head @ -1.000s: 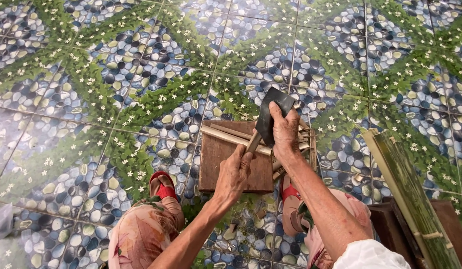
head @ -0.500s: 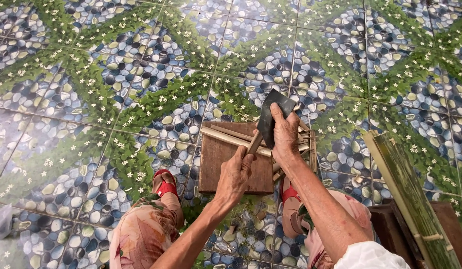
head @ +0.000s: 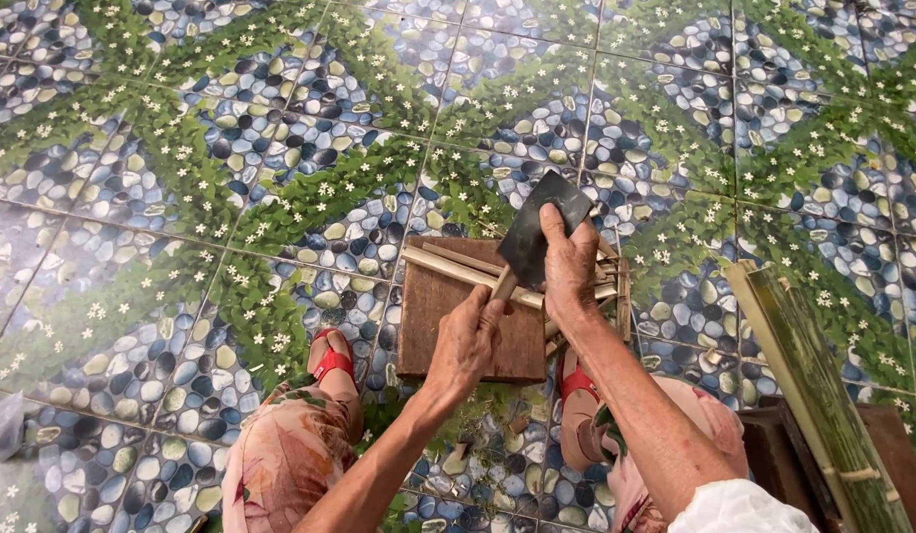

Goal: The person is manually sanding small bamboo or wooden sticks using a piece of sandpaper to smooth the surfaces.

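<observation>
- Your right hand is clamped on the dark cleaver blade, thumb along its upper edge, blade tilted over the wooden block.
- Your left hand is closed around a thin bamboo strip, which rises to meet the blade's lower edge.
- Loose bamboo sticks lie across the block, which rests on the tiled floor between your 2 red sandals.
- Risk: your left fingers sit just below the blade; a slip along the strip could cut them.
- Risk: the strip may split off-line if the blade tilts.
- A green bamboo bundle stands to your right.
</observation>
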